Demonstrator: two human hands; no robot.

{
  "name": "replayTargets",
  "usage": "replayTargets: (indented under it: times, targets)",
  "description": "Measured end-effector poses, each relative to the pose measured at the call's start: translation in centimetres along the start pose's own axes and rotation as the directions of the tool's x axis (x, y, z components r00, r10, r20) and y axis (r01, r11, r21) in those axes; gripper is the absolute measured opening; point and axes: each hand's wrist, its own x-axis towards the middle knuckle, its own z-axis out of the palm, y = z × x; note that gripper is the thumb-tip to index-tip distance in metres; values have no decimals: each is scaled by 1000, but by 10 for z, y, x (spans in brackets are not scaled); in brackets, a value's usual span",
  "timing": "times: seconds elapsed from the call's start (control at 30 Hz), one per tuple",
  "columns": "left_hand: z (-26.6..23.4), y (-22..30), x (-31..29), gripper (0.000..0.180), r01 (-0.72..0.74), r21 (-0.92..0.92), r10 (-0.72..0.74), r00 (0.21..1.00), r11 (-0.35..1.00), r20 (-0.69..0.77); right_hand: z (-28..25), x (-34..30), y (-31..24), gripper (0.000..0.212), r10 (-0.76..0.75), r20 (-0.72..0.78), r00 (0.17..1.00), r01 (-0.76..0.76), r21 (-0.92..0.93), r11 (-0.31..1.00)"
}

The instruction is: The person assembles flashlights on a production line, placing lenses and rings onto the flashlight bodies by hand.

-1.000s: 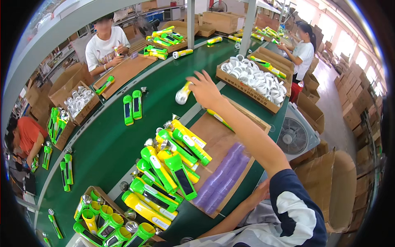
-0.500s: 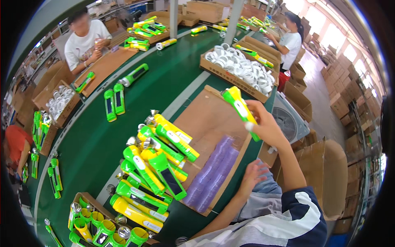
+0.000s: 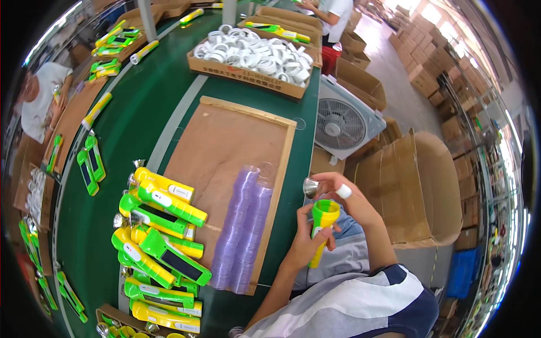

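Over my lap, my left hand [image 3: 307,243] grips a yellow-and-green flashlight body [image 3: 325,216] upright, its wide open end facing up. Just above that rim, my right hand [image 3: 348,194] pinches a shiny silver reflector [image 3: 310,187], which is apart from the body. One right finger wears a white wrap. To the left lies a pile of yellow and green flashlights [image 3: 163,225], several with silver reflectors hanging loose at their ends. Two rows of stacked clear purple-tinted lens discs [image 3: 241,231] rest along a brown board [image 3: 225,135] beside my left arm.
A carton of white rings [image 3: 248,81] stands beyond the board. A box fan [image 3: 341,121] and an open carton [image 3: 389,186] are at the right. More flashlights lie on the green conveyor [image 3: 132,112]; co-workers sit at far left and far back.
The flashlight has come from above the board, in my right hand, down to my lap, into my left hand. My right hand now holds the reflector. The view has shifted right.
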Motion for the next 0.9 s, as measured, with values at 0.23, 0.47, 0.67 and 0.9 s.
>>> replayTargets:
  times: [0.23, 0.47, 0.67, 0.9]
  targets:
    - [-6, -8, 1, 50, 13, 287, -15, 1000, 958, 3, 1, -2, 7, 33, 274, -16, 962, -239, 437, 867]
    - [-2, 2, 0, 48, 77, 221, -47, 989, 972, -139, 1, -37, -1, 23, 82, -90, 993, -97, -177, 979]
    - [-8, 5, -2, 44, -3, 326, 26, 997, 945, -67, 1, -35, -15, 27, -221, 324, 920, 377, -581, 721]
    - [-11, 3, 0, 41, -124, 378, 150, 988, 917, -40, 2, -30, -27, 34, -180, 436, 882, 402, -494, 771]
